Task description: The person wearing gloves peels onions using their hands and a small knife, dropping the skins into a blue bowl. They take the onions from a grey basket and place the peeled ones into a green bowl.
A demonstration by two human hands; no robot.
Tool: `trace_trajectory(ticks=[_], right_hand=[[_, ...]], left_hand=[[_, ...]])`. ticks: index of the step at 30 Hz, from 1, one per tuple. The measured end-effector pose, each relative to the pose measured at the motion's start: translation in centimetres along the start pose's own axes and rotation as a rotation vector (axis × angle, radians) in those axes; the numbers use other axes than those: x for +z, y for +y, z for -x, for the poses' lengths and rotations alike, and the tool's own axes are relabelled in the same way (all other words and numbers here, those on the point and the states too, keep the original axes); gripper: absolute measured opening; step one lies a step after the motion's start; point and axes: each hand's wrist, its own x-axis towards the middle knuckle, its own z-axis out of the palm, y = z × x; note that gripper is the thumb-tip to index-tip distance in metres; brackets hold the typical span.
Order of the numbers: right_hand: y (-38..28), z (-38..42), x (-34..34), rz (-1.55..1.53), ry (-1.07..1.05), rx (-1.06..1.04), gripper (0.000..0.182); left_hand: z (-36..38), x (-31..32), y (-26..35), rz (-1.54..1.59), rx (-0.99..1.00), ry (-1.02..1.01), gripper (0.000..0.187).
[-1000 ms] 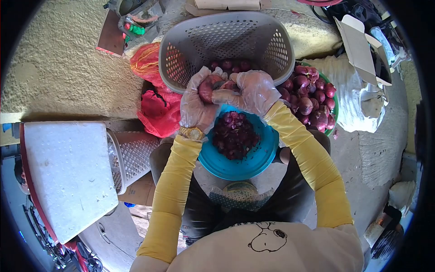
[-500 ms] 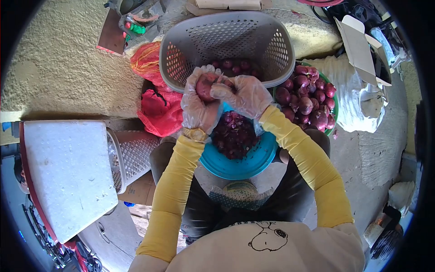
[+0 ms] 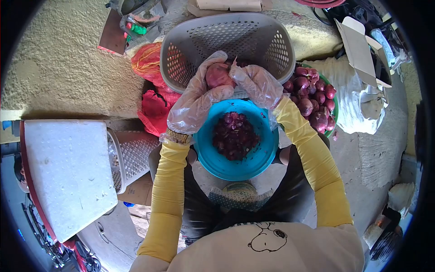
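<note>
My left hand (image 3: 199, 97), in a clear plastic glove, is wrapped round a red onion (image 3: 219, 75) at the near rim of the grey basket. Close by on the onion's right is my gloved right hand (image 3: 258, 84), its fingers pinched on a thin pinkish flap that looks like onion skin (image 3: 234, 64). Below both hands stands a blue basin (image 3: 213, 165) with a heap of dark red onion skins and scraps (image 3: 234, 136) in it. The grey perforated basket (image 3: 226, 22) has onions at its bottom, now mostly hidden behind my hands.
To the right, a green-rimmed container (image 3: 336, 111) is heaped with red onions (image 3: 312, 97), beside a white sack (image 3: 353, 99). Red mesh bags (image 3: 158, 111) lie left of the basket. A white foam box (image 3: 68, 172) and another basket (image 3: 136, 152) stand at left.
Both hands have moved up and to the right, bringing the onion closer to the basket. My right hand has drawn away from the onion's face, and the basin shows more fully.
</note>
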Motion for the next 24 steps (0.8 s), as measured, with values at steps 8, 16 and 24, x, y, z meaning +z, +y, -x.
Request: trace_trajectory(ticks=[8,16,24], right_hand=[[2.1,-0.4,1.7,0.01,-0.011,0.107,0.063],[4.4,-1.3,4.7,-0.494,0.081,-0.052,0.059],[-2.4,2.2,-0.9,0.504,-0.174,-0.007,0.06]], left_hand=[[0.2,-0.2,-0.2,-0.378,0.089,0.041,0.069],[0.2,-1.1,-1.5,-0.745,0.256,0.104,0.069],[0.6,-2.7,-0.1,-0.3,0.099,0.303,0.065]])
